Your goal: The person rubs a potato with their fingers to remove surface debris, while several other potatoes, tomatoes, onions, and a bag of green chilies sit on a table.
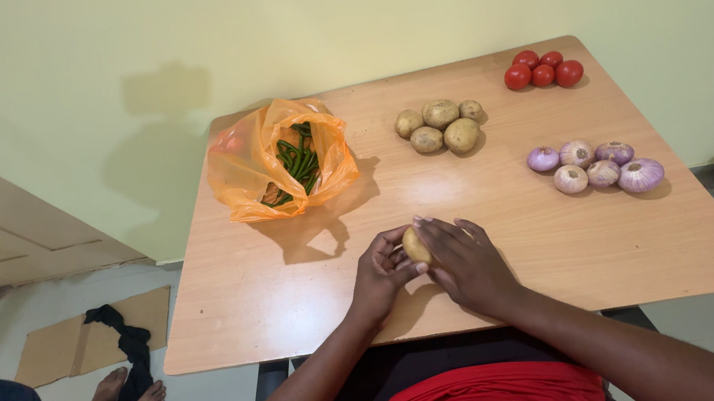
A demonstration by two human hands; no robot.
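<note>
Potato (415,245) sits between both hands just above the surface (252,302), near the middle of its near edge. Left hand (381,276) fingers curl onto it from the left; right hand (467,264) fingers wrap over top and right side, so both are clamped on it. Long axis mostly hidden, cannot tell. Open room all round: potato pile (441,125), onions (596,166), tomatoes (543,69) lie toward the far edge, orange bag (279,158) at far-left corner.

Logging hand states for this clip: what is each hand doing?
Left hand: closed on the potato.
Right hand: closed over the same potato.
</note>
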